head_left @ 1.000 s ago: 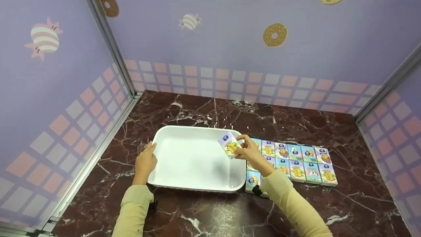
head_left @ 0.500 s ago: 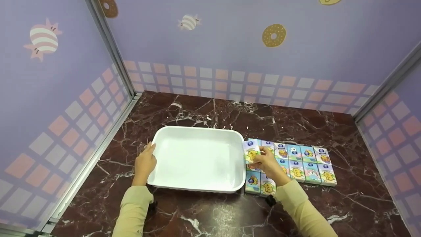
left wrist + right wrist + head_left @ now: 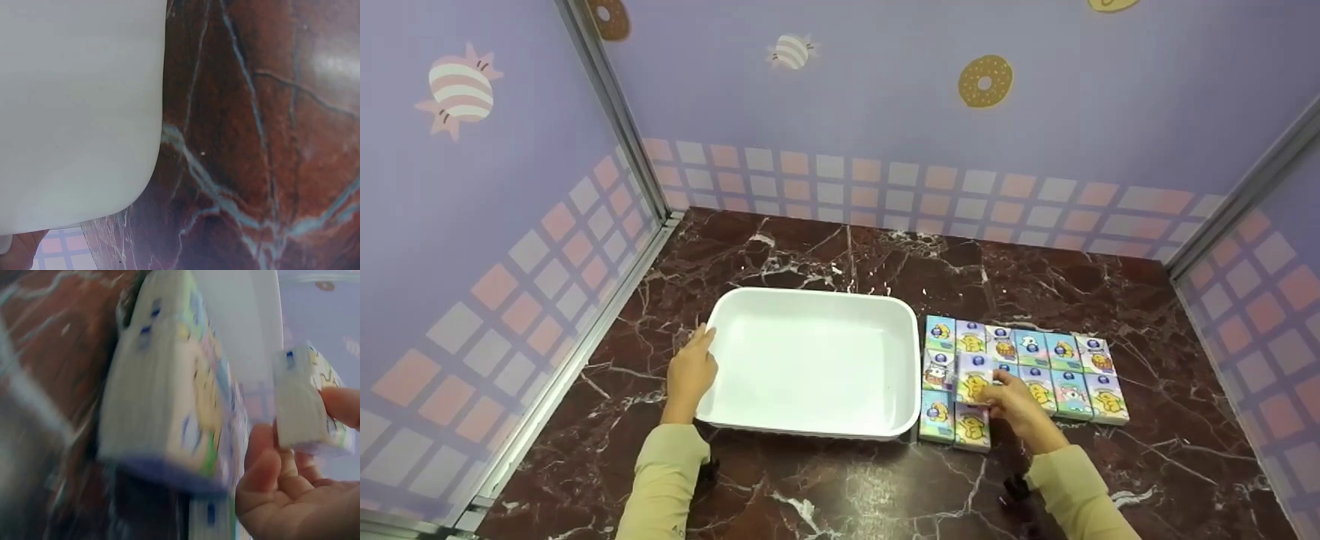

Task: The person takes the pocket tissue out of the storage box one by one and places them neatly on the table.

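Observation:
My right hand (image 3: 1016,405) pinches a small tissue pack (image 3: 973,377) with a yellow cartoon figure, by its right side. In the right wrist view, fingers and thumb hold that tissue pack (image 3: 301,402) raised over the others. Beneath and around it in the head view, several colourful tissue packs (image 3: 1072,394) lie in close rows. To their left stands a white plastic tub (image 3: 810,360) with nothing inside. My left hand (image 3: 691,373) grips the tub's left rim; in the left wrist view the tub's wall (image 3: 79,112) hides most of that hand, with a fingertip (image 3: 19,250) showing.
A dark red marbled tabletop (image 3: 840,487) carries everything. Purple patterned panels (image 3: 885,97) close it off at the back and on both sides, joined by metal posts (image 3: 622,112).
My right hand has carried the tissue pack from above the tub's right side, rightward and then nearer, over the rows of packs. My left hand and the tub have stayed put.

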The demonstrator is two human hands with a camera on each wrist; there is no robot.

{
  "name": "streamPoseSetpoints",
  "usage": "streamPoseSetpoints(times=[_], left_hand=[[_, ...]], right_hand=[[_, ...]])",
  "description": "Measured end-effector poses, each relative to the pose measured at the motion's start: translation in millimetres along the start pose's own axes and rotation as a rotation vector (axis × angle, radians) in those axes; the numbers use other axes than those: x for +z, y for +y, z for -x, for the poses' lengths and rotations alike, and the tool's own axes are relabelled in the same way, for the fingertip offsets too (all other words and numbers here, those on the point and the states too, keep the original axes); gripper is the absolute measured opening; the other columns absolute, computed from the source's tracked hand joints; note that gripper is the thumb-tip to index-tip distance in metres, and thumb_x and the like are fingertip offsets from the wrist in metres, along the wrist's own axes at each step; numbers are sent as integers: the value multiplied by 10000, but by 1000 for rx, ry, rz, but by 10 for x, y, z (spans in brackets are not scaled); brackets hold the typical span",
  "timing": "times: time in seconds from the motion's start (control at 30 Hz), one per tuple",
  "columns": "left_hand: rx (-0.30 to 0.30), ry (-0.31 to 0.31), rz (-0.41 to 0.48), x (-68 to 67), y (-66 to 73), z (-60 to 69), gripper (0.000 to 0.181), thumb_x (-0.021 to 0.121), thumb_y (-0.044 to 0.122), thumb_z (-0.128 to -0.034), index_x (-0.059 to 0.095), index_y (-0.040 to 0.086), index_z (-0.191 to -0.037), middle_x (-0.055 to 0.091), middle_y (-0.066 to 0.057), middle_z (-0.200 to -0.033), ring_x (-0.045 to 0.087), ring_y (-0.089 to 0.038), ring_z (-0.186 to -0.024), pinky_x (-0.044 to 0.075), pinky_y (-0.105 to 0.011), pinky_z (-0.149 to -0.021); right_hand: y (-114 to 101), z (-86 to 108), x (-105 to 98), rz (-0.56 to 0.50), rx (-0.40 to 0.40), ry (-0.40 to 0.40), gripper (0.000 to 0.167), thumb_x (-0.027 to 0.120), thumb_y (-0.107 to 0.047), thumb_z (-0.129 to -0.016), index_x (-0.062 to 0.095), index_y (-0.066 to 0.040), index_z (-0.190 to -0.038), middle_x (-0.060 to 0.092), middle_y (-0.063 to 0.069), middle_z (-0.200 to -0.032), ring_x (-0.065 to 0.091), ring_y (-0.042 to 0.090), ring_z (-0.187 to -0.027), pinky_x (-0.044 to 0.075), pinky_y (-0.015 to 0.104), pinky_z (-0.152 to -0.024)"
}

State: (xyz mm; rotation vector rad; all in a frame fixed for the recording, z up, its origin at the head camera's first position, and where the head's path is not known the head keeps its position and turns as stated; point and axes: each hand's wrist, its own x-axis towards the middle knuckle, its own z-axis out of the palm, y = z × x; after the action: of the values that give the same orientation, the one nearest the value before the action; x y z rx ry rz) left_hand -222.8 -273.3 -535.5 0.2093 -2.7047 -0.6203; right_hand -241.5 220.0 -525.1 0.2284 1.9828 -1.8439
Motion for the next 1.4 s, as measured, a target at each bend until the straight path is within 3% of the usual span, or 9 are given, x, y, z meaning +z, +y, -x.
streamPoseSetpoints(times=[0.37,0.47,0.57,0.77,0.83,0.97,1.07,1.23,1.4], left_hand=[[0,-10,-3,-26,24,9,422,430,-22,-813,528,29,-1220,471,-179,-1293,479,-301,-536,411,-404,-531],[-8,-17,-4,-23,27,10,418,424,-12,-822,523,29,-1225,463,-178,-1300,547,-354,-650,432,-427,-580],[-20,-24,3,-17,22,9,420,412,-7,-827,515,29,-1233,452,-174,-1310,575,-414,-852,447,-464,-660],[-31,-39,7,-13,19,6,429,409,-9,-821,518,38,-1233,454,-166,-1313,531,-349,-585,433,-419,-556],[-24,-32,4,-14,18,4,428,415,-11,-815,524,35,-1226,463,-169,-1304,546,-344,-604,432,-417,-556],[-21,-30,2,-19,14,4,429,421,-10,-810,525,32,-1224,469,-168,-1299,587,-388,-766,449,-445,-610],[-24,-34,-1,-20,11,5,431,423,-7,-811,523,36,-1228,466,-164,-1303,585,-379,-757,448,-444,-609],[-24,-25,2,-17,13,2,428,424,-3,-811,528,40,-1224,470,-162,-1301,575,-367,-700,447,-442,-602],[-17,-18,6,-19,17,1,422,433,-5,-813,530,37,-1221,471,-167,-1298,582,-390,-732,448,-454,-618]], right_hand=[[147,163,-339,102,-2,-85,636,621,-2,-754,208,102,-1226,391,13,-760,557,124,-646,467,252,-606],[171,195,-405,137,-12,-112,695,625,-6,-757,167,135,-1259,419,37,-787,572,135,-667,481,268,-630],[181,223,-477,176,-28,-163,636,629,-16,-760,205,141,-1207,433,32,-753,589,143,-686,499,291,-652],[197,286,-638,251,5,-246,341,653,-44,-749,351,11,-899,370,4,-700,540,119,-656,515,317,-699],[210,305,-680,282,24,-265,338,661,-61,-739,336,-39,-830,363,-5,-672,530,127,-652,510,331,-714],[243,325,-746,295,37,-306,385,657,-47,-736,388,62,-988,427,6,-687,579,165,-696,512,353,-738],[272,328,-781,290,38,-348,504,649,-27,-733,342,131,-1101,471,21,-707,600,177,-702,519,352,-718],[305,330,-794,293,49,-372,429,646,-25,-726,365,82,-1033,518,37,-706,626,196,-680,526,357,-672],[304,331,-746,314,89,-312,399,630,-65,-749,343,45,-1004,535,67,-737,636,230,-683,520,369,-644]])
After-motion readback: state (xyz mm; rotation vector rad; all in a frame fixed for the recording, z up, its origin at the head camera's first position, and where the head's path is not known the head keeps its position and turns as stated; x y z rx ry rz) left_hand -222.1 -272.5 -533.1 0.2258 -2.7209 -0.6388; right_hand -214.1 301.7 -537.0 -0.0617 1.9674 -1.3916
